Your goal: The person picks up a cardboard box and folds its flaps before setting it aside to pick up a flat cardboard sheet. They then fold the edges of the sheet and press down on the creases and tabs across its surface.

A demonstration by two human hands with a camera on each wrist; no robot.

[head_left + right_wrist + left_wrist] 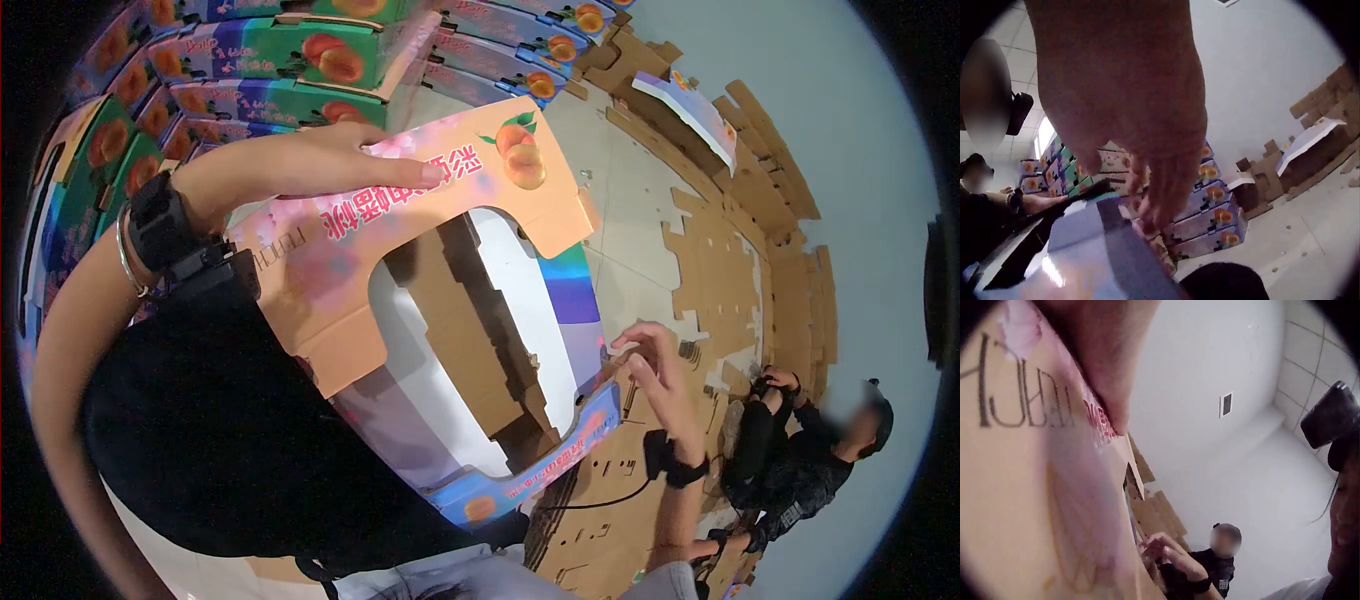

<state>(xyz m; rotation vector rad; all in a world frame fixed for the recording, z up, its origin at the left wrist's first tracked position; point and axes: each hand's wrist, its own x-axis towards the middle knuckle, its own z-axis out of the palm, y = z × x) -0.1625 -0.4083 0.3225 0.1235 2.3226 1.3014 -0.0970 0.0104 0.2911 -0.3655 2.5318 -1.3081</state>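
Observation:
A printed cardboard box (300, 290) with peach pictures and a large cut-out is held tilted above the person's lap. My left hand (310, 165) grips its orange panel at the upper edge, thumb along the printed face and the other fingers mostly hidden behind it. The left wrist view shows that hand (1107, 356) close against the orange panel (1016, 462). Beside the blue and purple end stands my right hand (655, 375), fingers loosely bent at the box corner. In the right wrist view the right hand (1129, 119) hangs over the purple-grey panel (1085, 244); contact is unclear.
Stacked peach boxes (270, 55) fill the upper left. Flat brown cardboard sheets (700, 260) lie on the floor to the right, with a part-folded box (690, 115) farther up by the wall. Another person in black (800, 490) sits at the lower right.

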